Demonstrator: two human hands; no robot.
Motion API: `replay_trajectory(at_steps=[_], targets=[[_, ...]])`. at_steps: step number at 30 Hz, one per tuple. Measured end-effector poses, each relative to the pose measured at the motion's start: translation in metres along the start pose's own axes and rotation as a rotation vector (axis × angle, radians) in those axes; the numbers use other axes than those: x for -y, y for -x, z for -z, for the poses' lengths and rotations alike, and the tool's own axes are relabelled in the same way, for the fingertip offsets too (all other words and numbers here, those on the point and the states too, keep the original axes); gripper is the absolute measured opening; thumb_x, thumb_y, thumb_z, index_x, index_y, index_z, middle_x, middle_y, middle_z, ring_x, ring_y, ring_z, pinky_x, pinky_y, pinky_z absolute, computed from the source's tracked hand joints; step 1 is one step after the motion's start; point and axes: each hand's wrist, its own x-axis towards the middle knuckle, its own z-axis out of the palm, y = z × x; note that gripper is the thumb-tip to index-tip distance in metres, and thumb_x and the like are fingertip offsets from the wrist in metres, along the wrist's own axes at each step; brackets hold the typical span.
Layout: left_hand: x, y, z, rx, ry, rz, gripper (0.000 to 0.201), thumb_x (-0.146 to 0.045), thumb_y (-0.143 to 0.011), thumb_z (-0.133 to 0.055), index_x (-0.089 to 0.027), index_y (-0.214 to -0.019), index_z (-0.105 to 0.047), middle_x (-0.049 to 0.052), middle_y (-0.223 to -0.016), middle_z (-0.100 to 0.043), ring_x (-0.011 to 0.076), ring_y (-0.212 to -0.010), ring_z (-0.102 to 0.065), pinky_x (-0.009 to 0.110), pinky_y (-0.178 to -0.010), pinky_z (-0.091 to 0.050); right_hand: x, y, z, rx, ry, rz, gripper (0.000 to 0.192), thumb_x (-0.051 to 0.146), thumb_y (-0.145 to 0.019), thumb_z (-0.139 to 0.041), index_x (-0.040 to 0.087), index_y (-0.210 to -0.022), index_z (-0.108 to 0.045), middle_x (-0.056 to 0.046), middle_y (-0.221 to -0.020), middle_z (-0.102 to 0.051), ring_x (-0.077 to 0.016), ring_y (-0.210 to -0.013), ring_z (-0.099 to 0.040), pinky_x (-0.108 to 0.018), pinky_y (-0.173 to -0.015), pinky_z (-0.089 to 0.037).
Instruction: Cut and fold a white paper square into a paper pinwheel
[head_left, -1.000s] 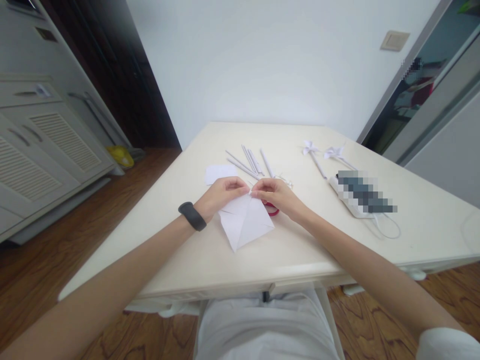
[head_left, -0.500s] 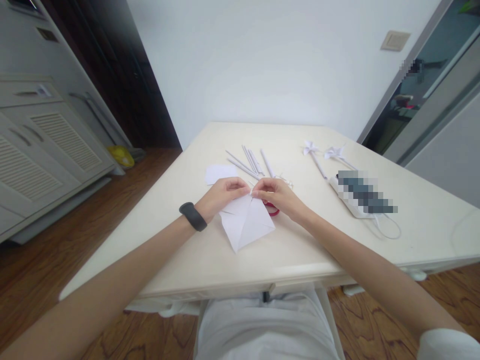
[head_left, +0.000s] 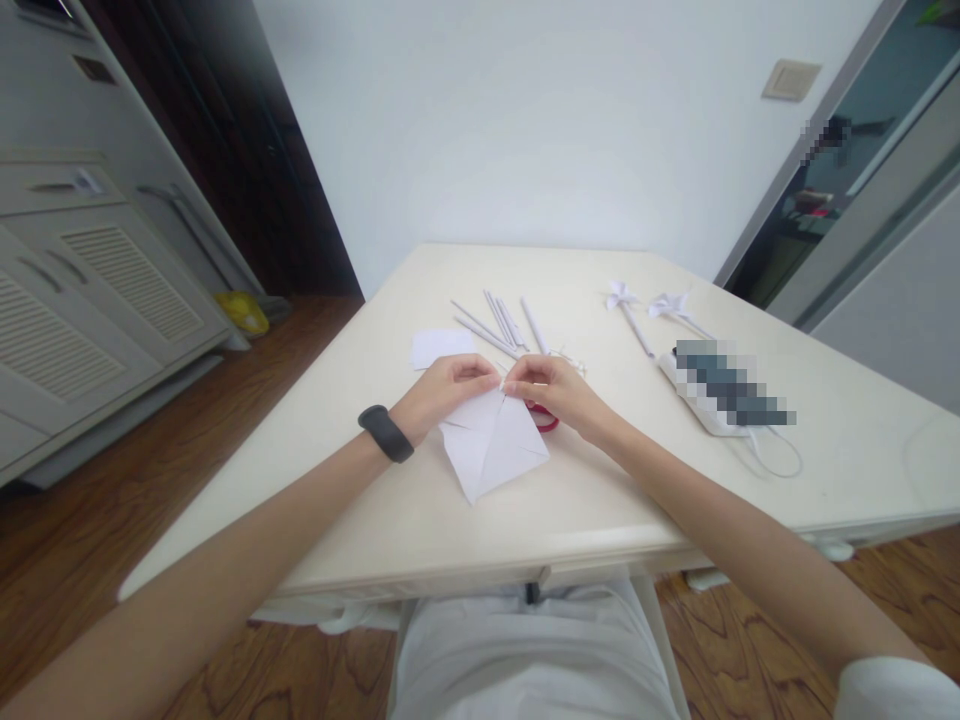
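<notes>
A square sheet of white paper (head_left: 495, 445), slit inward from its corners, hangs below my hands above the table. My left hand (head_left: 457, 382), with a black band on the wrist, pinches the sheet's far part between thumb and fingers. Close beside it my right hand (head_left: 551, 390) pinches the same paper, the fingertips of both hands almost touching. Something small and white shows between the fingertips; I cannot make out what it is. Red-handled scissors (head_left: 547, 420) lie partly hidden behind the paper and my right hand.
Several rolled white paper sticks (head_left: 506, 320) lie beyond my hands, near another white sheet (head_left: 441, 348). Two paper pinwheels (head_left: 621, 294) on sticks rest at the right. A white device with a cord (head_left: 712, 420), partly blurred out, lies nearer on the cream table (head_left: 360, 540).
</notes>
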Motion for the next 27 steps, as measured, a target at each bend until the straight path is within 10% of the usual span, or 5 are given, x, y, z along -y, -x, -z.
replay_trajectory(at_steps=[27], targets=[[-0.0002, -0.0009, 0.0003, 0.005, -0.047, -0.026, 0.024, -0.04, -0.072, -0.063, -0.016, -0.077, -0.06, 0.003, -0.072, -0.065, 0.0162, -0.065, -0.058, 0.025, -0.054, -0.041, 0.0003, -0.0007, 0.0008, 0.007, 0.001, -0.012, 0.012, 0.027, -0.073, -0.061, 0.016, -0.071, -0.058, 0.004, -0.059, -0.05, -0.0079, -0.051, -0.04, -0.021, -0.047, -0.029]])
